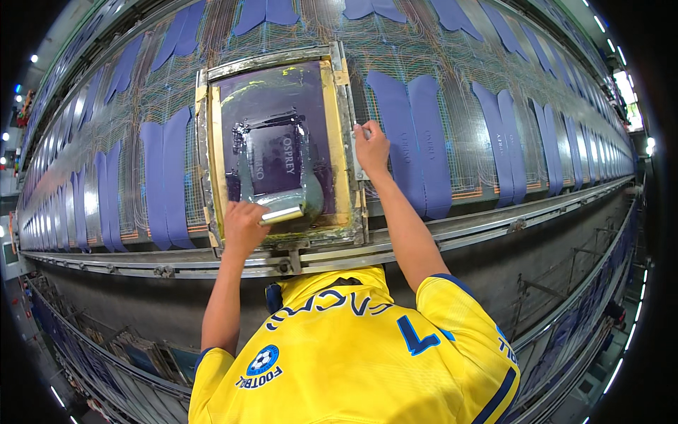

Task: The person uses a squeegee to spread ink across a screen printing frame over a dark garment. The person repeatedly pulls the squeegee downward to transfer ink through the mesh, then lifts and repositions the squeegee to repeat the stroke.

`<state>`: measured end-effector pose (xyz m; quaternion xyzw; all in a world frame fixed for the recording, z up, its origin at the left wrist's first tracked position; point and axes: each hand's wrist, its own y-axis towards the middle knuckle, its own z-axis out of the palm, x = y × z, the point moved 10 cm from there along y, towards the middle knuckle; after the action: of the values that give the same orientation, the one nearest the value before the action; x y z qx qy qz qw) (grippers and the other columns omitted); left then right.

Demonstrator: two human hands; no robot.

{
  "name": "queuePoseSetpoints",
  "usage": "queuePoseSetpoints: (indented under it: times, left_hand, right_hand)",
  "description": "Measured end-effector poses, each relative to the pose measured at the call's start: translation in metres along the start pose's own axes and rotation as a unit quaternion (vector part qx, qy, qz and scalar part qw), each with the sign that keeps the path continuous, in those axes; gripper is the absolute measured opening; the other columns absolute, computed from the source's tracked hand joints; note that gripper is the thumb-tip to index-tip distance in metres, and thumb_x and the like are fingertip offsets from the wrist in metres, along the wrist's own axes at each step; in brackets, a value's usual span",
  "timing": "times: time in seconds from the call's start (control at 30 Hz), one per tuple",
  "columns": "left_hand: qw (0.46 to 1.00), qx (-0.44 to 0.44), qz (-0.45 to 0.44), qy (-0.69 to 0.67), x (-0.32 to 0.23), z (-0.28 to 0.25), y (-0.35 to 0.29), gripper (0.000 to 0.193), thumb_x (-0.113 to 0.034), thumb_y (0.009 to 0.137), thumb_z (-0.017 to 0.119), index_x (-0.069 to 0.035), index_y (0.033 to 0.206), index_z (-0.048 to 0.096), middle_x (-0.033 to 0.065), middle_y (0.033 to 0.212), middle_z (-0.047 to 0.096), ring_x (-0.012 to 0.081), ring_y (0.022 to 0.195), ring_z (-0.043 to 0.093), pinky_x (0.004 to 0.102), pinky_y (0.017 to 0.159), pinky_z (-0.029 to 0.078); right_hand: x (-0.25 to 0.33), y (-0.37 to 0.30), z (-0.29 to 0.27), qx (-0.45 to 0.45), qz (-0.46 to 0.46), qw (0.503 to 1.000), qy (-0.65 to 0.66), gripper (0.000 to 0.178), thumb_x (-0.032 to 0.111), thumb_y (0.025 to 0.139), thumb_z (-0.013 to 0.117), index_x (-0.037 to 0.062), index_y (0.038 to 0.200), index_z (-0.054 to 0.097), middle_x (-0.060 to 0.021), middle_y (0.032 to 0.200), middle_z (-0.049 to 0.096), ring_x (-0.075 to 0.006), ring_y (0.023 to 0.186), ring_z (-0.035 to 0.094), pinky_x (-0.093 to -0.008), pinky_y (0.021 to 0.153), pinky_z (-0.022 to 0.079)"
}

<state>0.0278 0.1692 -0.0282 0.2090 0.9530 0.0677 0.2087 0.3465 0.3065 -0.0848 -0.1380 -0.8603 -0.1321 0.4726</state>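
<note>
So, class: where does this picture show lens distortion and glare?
Head view: the long table's metal rail bows upward toward the rim, corners go black; glare glints on the squeegee by the left hand and on the wet screen frame.

One printing screen frame (344,113), one squeegee (282,214), two hands (both the person's own), many blue fabric pieces (417,141).

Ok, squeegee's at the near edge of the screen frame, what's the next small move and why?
Probably push the squeegee away across the mesh. The left hand holds it at the near edge, grey-green ink is pooled around it, and the right hand steadies the screen frame on the long table.
</note>
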Motion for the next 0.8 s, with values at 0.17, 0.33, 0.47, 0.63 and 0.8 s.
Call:
queuePoseSetpoints:
  times: [0.17, 0.33, 0.47, 0.63, 0.8]
  left_hand:
    - [0.999, 0.036, 0.001, -0.006, -0.016, 0.01, -0.016, 0.034, -0.015, 0.056, 0.088, -0.015, 0.087, 0.074, 0.0008, 0.083, 0.07, 0.0217, 0.083, 0.064, 0.0389, 0.079, 0.042]
    - [0.998, 0.052, 0.03, 0.017, -0.011, 0.022, 0.04, 0.028, -0.017, 0.062, 0.084, -0.013, 0.085, 0.068, 0.0025, 0.083, 0.068, 0.0236, 0.081, 0.064, 0.041, 0.081, 0.042]
    - [0.998, -0.009, 0.067, 0.015, 0.01, 0.015, 0.118, 0.024, -0.021, 0.067, 0.084, -0.013, 0.074, 0.063, 0.0051, 0.075, 0.066, 0.0273, 0.074, 0.064, 0.0426, 0.074, 0.041]
    - [0.997, 0.022, 0.063, 0.03, 0.035, 0.016, 0.184, 0.021, -0.026, 0.071, 0.083, -0.014, 0.073, 0.067, 0.0051, 0.074, 0.067, 0.0287, 0.073, 0.064, 0.0424, 0.073, 0.041]
    - [0.995, -0.073, 0.062, -0.018, 0.015, 0.021, 0.139, 0.012, -0.006, 0.069, 0.073, -0.013, 0.078, 0.07, 0.0052, 0.075, 0.067, 0.0293, 0.074, 0.063, 0.0428, 0.072, 0.04]
  right_hand:
    - [-0.003, 0.014, -0.001, -0.037, -0.079, 0.994, -0.066, 0.023, 0.029, 0.096, 0.066, 0.006, 0.094, 0.061, -0.0222, 0.083, 0.068, -0.0483, 0.08, 0.064, -0.0543, 0.069, 0.047]
    - [-0.01, 0.016, -0.03, 0.022, -0.022, 0.983, -0.183, 0.026, 0.033, 0.094, 0.068, 0.0069, 0.098, 0.064, -0.0211, 0.096, 0.071, -0.0434, 0.095, 0.066, -0.0516, 0.081, 0.049]
    - [0.069, 0.015, -0.017, 0.071, -0.242, 0.955, -0.153, 0.034, 0.039, 0.091, 0.074, 0.0074, 0.103, 0.069, -0.0132, 0.105, 0.072, -0.0303, 0.11, 0.062, -0.0461, 0.092, 0.046]
    - [0.163, -0.002, 0.077, 0.321, -0.368, 0.862, -0.139, 0.028, 0.028, 0.084, 0.079, 0.0086, 0.102, 0.069, -0.0129, 0.098, 0.069, -0.0328, 0.099, 0.063, -0.0453, 0.089, 0.046]
    - [0.127, -0.05, 0.086, 0.28, -0.37, 0.861, -0.207, 0.027, 0.009, 0.069, 0.078, 0.0058, 0.091, 0.063, -0.0143, 0.09, 0.063, -0.0343, 0.094, 0.059, -0.0456, 0.089, 0.045]
